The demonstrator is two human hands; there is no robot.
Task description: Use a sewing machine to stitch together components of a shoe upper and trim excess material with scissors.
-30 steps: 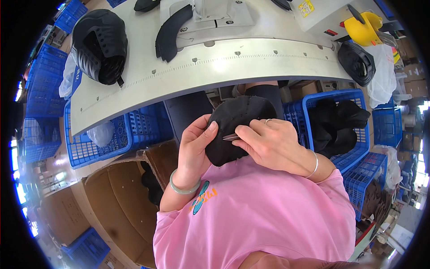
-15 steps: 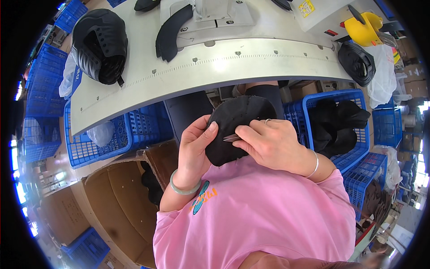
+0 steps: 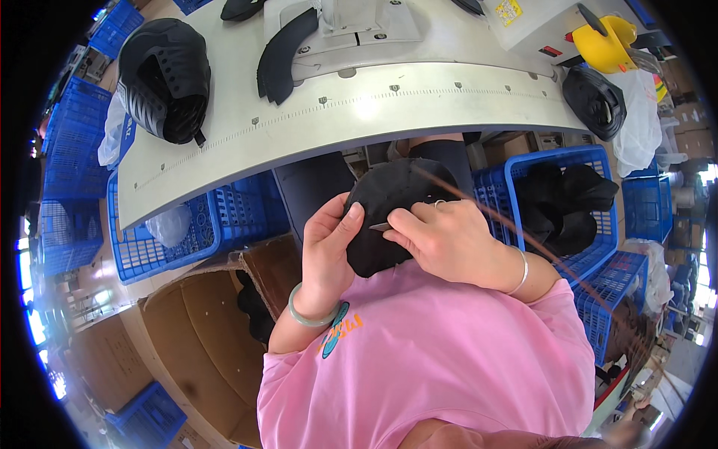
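Observation:
A black fabric shoe upper point(image 3: 393, 179) is spread in front of me, just past the near edge of the table and above my lap. My left hand point(image 3: 327, 236) grips its left side, thumb on top and fingers behind. Over its lower right part, my right hand point(image 3: 449, 243) closes around small metal thread snips point(image 3: 380, 227). Only their pointed tips show, lying against the black fabric; my fingers cover the rest.
A sewing machine base point(image 3: 359, 37) stands on the white table point(image 3: 359, 108) ahead. Black shoes point(image 3: 168, 78) sit at the table's left and right ends. Right of my lap is a blue crate point(image 3: 516, 168) of black pieces; a cardboard box point(image 3: 194, 337) is at lower left.
The snips' tips, apart before, now look nearly together, and my right hand has shifted slightly left. The left hand keeps its hold. A blurred strand now crosses the right side.

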